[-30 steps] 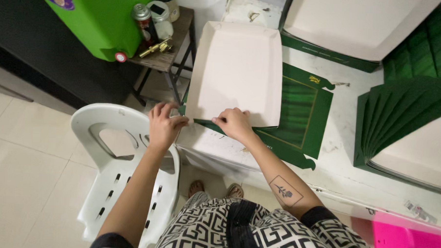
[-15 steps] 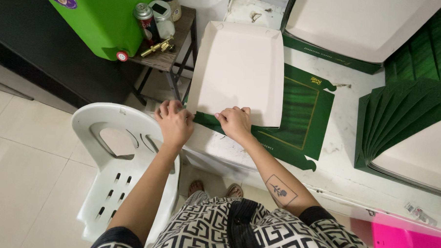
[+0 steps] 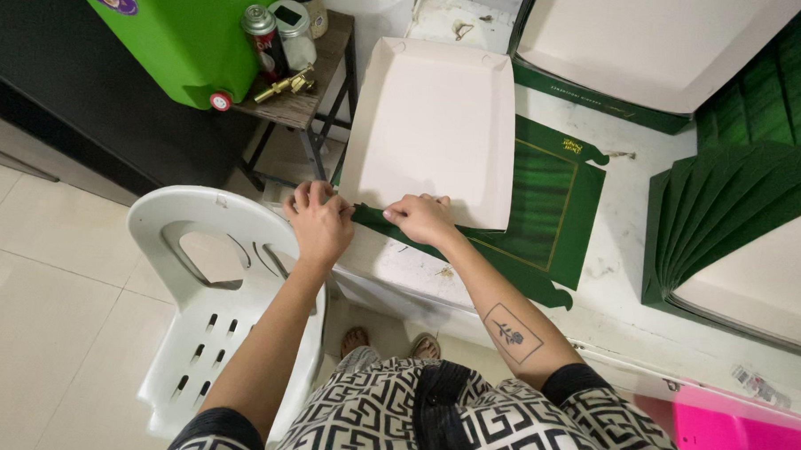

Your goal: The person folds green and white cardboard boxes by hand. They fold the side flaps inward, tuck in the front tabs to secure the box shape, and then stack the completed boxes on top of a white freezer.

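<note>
Brightness: I see an evenly bright, soft indoor light from above.
Shadows: faint, short ones under the white chair (image 3: 211, 307) and my forearms.
Glare: mild sheen on the floor tiles (image 3: 33, 327); the pink corner looks oversaturated.
Focus: sharp throughout, no motion blur.
Distortion: wide-angle stretching towards the frame edges.

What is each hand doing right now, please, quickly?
Left hand: closed, pinching the near edge of the green-and-white cardboard box.
Right hand: closed, pressing the same edge.
</note>
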